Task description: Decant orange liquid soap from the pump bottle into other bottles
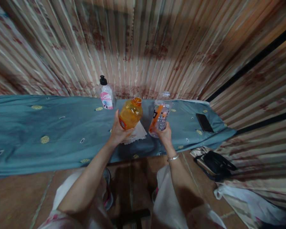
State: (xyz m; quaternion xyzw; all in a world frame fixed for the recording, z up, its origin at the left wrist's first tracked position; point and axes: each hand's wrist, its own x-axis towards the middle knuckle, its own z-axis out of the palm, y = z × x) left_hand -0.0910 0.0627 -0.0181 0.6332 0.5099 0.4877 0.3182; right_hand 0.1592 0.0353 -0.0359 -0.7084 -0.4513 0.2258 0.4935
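My left hand (pixel 120 130) is wrapped round an orange see-through bottle (pixel 131 114), which leans to the right with its uncapped mouth upward. Under and beside it lie some pale papers or tissues (pixel 137 133) on the cloth. My right hand (pixel 164 132) grips a clear plastic bottle (pixel 160 116) low on its body. That bottle has an orange label, tilts slightly right and shows no cap. A gap separates the two bottles. Behind my left hand stands a clear bottle with a black pump top and pink label (pixel 106 98).
A teal patterned cloth (pixel 62 127) covers the long table. Toward its right end lies a dark phone (pixel 204 123). Pleated curtains (pixel 138 47) hang behind and to the right. On the tiled floor at the right are a black bag (pixel 215 163) and white fabric (pixel 250 200).
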